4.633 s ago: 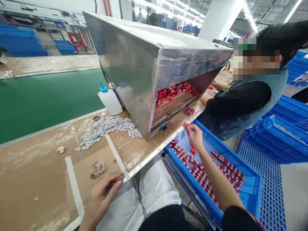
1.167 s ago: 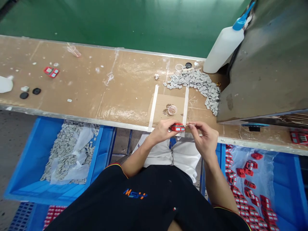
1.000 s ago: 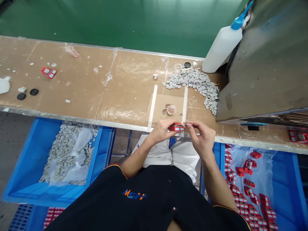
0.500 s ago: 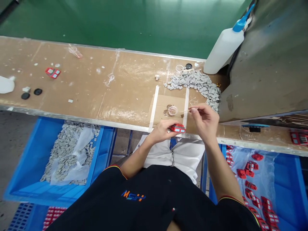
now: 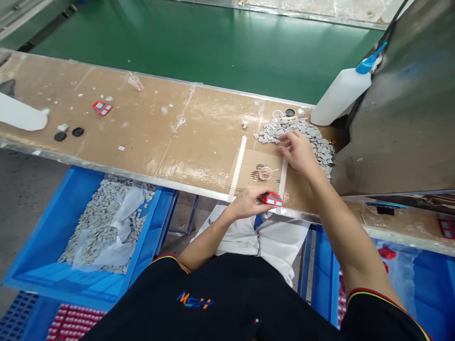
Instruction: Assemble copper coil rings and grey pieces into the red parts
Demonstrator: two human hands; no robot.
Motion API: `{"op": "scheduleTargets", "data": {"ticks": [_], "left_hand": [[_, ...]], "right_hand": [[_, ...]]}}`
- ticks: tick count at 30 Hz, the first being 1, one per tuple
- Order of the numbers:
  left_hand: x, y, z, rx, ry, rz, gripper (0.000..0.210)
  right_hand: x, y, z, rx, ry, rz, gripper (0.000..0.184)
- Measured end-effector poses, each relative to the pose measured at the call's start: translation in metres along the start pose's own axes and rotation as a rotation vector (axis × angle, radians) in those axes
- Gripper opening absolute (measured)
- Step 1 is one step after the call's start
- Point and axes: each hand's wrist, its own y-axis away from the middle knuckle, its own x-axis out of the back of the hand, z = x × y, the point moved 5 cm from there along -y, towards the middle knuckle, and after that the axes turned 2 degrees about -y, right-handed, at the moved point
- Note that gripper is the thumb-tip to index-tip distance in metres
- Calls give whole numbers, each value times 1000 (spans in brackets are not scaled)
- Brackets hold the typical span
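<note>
My left hand [image 5: 248, 202] is closed around a small red toy car body [image 5: 272, 199] with pale windows, holding it over the front edge of the bench. My right hand [image 5: 297, 152] reaches to the left part of a pile of small grey plastic pieces [image 5: 322, 148], its thumb and fingers apart. No piece shows between them. Between the hands and further in, a small clear cup [image 5: 265, 173] stands on a taped-down cardboard sheet [image 5: 245, 166]. A thin stick [image 5: 273, 170] leans in the cup.
A white bottle with a blue nozzle [image 5: 339, 97] stands behind the pile, against a metal housing [image 5: 398, 128]. A blue bin of grey pieces [image 5: 67, 237] sits below left, another blue bin [image 5: 322, 265] below right. Another red car part [image 5: 102, 108] lies on the bench.
My right hand has let go of the stick, which now rests in the cup, and has moved up to the grey pile. My left hand still holds the red car body. The view has shifted.
</note>
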Motion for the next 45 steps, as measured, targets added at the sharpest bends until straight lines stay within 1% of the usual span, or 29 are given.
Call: {"op": "scheduleTargets", "data": {"ticks": [2,3,6,8,10,13,17,19,21,23,25,30,33,35,37,39,42,45], "left_hand": [[1,0,0,5,-11,-7,24],[1,0,0,3,-18,-11,24],[2,0,0,-14,-34,-11,23],[2,0,0,-20,-34,-8,23],[2,0,0,-15,-30,-17,24],[2,0,1,-4,-14,-32,25],[2,0,-1,-9,-9,-35,26],[1,0,-2,-62,-10,-36,31],[1,1,-2,-131,-6,-31,39],[0,1,-3,-180,-13,-32,44],[0,2,-3,-198,-34,-43,47],[-2,2,-5,-190,-96,-73,45],[-4,2,-4,-213,-101,-104,46],[-6,2,-4,-199,-100,-127,47],[-6,2,-4,-153,-66,-145,46],[-6,2,-6,-99,10,-155,42],[-6,2,-7,-33,110,-159,29],[-6,1,-6,-17,139,-162,22]], "right_hand": [[-11,-15,7,15,102,-64,11],[-16,-20,8,26,149,-76,9],[-20,-21,6,57,242,-48,11],[-15,-12,5,57,235,-4,12],[-4,3,8,24,162,46,9],[15,37,15,-99,-38,87,8],[34,93,17,-289,-330,151,16],[35,120,13,-368,-442,174,20],[31,141,8,-426,-548,186,22],[25,156,3,-447,-626,198,23],[22,165,0,-433,-621,213,24],[25,169,-9,-303,-399,166,23],[33,168,-15,-217,-226,188,18],[36,168,-17,-195,-153,195,16],[39,167,-19,-199,-160,189,15],[39,166,-23,-211,-227,171,14],[36,162,-35,-220,-361,79,15],[29,158,-45,-221,-451,-5,20]]}}
